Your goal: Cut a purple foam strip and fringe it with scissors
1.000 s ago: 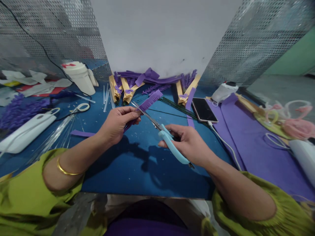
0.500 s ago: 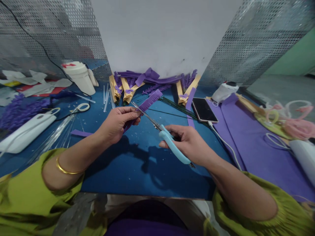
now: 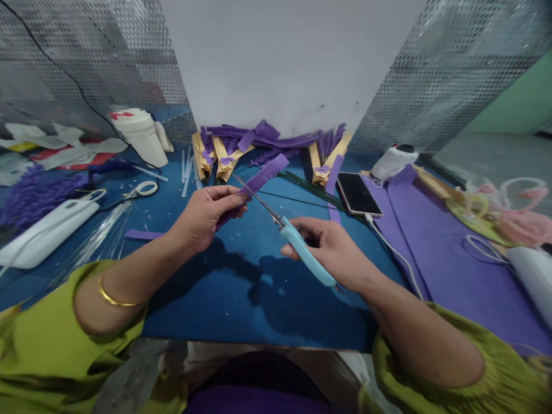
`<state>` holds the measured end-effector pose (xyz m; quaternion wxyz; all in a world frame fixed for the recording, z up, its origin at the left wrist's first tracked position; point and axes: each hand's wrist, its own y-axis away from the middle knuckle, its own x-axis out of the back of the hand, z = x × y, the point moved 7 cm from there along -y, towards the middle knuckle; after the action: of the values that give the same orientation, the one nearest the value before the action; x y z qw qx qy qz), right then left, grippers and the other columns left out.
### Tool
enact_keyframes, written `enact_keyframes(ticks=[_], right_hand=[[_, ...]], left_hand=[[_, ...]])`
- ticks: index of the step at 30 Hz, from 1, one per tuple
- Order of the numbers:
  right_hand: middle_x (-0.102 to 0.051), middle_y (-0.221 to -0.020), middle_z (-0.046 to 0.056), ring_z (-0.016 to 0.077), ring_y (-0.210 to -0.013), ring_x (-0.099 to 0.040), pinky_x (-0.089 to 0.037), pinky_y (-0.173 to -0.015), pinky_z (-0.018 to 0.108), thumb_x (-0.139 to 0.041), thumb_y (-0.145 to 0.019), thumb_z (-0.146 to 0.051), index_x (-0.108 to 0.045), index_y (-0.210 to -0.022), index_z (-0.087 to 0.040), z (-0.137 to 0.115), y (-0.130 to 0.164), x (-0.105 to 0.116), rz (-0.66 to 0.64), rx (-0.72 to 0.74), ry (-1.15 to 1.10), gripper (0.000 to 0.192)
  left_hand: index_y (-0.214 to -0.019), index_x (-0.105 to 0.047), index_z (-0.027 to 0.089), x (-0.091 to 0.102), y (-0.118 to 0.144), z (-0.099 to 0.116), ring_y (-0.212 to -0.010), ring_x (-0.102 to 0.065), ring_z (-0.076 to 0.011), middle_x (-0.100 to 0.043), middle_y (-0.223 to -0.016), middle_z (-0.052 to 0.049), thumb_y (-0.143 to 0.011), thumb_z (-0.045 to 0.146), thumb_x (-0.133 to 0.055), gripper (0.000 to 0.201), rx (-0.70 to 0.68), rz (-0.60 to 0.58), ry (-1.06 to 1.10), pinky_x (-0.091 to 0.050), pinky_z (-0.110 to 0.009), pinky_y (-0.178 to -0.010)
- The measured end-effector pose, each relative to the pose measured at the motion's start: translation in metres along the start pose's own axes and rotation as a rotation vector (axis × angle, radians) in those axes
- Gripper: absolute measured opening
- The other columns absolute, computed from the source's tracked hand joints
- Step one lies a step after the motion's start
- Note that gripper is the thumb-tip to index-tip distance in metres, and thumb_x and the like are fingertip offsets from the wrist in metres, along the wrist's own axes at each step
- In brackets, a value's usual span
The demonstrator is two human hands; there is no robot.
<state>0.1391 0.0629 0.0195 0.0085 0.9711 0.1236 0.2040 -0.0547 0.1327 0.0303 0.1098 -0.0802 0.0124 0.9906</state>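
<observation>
the scissors (image 3: pixel 297 244) are gripped by the right hand (image 3: pixel 332 250), fingers curled shut around the pale blue handles. since half a second ago the handles have been squeezed together and the blades closed against the purple strip (image 3: pixel 254 185), so another snip along its fringed edge is judged to be made. just left of the blades, the strip is pinched between thumb and fingers of the left hand (image 3: pixel 204 215) and held slanting up and away. beyond the right hand a phone (image 3: pixel 357 193) is seen lying; far past the left hand, a white bottle (image 3: pixel 140 135) is stood on the blue table (image 3: pixel 241 287).
</observation>
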Motion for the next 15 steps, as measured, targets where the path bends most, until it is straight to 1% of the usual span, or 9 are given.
enact_keyframes(ticks=[3, 6, 11, 15], right_hand=[[-0.055, -0.07, -0.003, 0.0114, -0.061, -0.041, -0.032, -0.056, 0.026, -0.079, -0.074, -0.043, -0.071, -0.099, -0.02, 0.0001, -0.0009, 0.0022, 0.034, 0.026, 0.066, 0.036], [-0.059, -0.075, -0.002, 0.0127, -0.065, -0.046, -0.034, -0.058, 0.026, -0.079, -0.074, -0.043, -0.071, -0.1, -0.021, -0.0023, -0.0006, 0.0024, 0.044, 0.044, 0.107, 0.035], [-0.053, -0.068, -0.004, 0.0117, -0.061, -0.041, -0.031, -0.056, 0.026, -0.078, -0.074, -0.045, -0.071, -0.099, -0.022, -0.0033, 0.0011, 0.0012, 0.055, 0.008, 0.143, 0.035], [-0.05, -0.066, -0.004, 0.0113, -0.059, -0.038, -0.029, -0.055, 0.026, -0.078, -0.074, -0.047, -0.071, -0.099, -0.021, -0.0033, 0.0011, -0.0009, 0.046, 0.012, 0.119, 0.037]], left_hand=[[-0.068, -0.072, 0.016, -0.0022, 0.0012, 0.0022, -0.058, -0.053, -0.01, -0.062, -0.061, 0.0, -0.065, 0.031, -0.085, 0.02, -0.02, -0.005, -0.03, -0.043, -0.023, -0.061], [-0.066, -0.071, 0.016, -0.0035, 0.0025, 0.003, -0.057, -0.052, -0.0098, -0.061, -0.06, 0.0, -0.065, 0.032, -0.085, 0.021, -0.027, -0.005, -0.037, -0.043, -0.023, -0.06], [-0.065, -0.07, 0.016, -0.0043, 0.0036, 0.0047, -0.058, -0.053, -0.0107, -0.061, -0.061, 0.0, -0.067, 0.031, -0.083, 0.019, -0.044, 0.007, -0.051, -0.043, -0.024, -0.061], [-0.064, -0.069, 0.018, -0.0054, 0.0043, 0.0064, -0.059, -0.053, -0.0112, -0.06, -0.06, -0.001, -0.068, 0.029, -0.081, 0.017, -0.059, 0.002, -0.066, -0.043, -0.025, -0.061]])
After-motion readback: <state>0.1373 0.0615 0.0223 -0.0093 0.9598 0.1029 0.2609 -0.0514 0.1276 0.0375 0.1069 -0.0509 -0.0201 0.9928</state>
